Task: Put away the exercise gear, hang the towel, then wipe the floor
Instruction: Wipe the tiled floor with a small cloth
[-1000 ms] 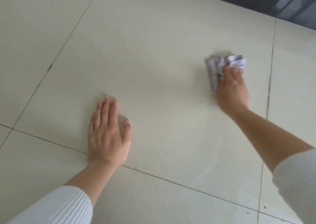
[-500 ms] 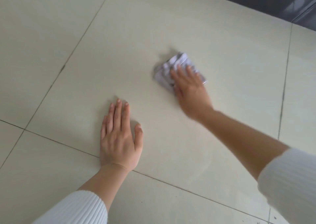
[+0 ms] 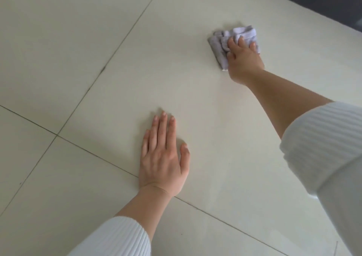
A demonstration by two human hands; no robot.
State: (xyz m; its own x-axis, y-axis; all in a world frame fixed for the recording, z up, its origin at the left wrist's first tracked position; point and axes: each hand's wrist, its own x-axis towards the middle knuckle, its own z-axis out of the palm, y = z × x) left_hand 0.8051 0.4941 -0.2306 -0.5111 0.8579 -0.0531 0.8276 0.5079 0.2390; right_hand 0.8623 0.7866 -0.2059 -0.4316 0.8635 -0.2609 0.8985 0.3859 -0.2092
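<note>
**Right hand on cloth at far right of floor, left hand flat**

- Cloth point(image 3: 221, 44): pale lilac-grey, crumpled into a wad, lying on the cream tiled floor point(image 3: 78, 40). It sits in the far right of the big tile point(image 3: 176, 83), near the dark strip point(image 3: 313, 1) that runs along the floor's far edge, but not touching it.
- Right hand point(image 3: 243, 61): on top of the cloth, covering its near-right part. Fingers point(image 3: 241, 41) are bent down over the folds, and the thumb digs into the wad's left side. So the grip is closed on the cloth and bears it onto the tile.
- Cloth vs grip: most of the wad sticks out left of and beyond the fingertips. One corner pokes out below the thumb side. What's under the palm is hidden.
- Left hand point(image 3: 162, 158): holds nothing. It lies palm down on the same tile, fingers straight and together, thumb out to the right. The wrist sits over the tile's near grout line point(image 3: 94, 155). Well apart from the cloth.
- Both arms in ribbed white sleeves point(image 3: 115, 238) pushed up the forearm.
</note>
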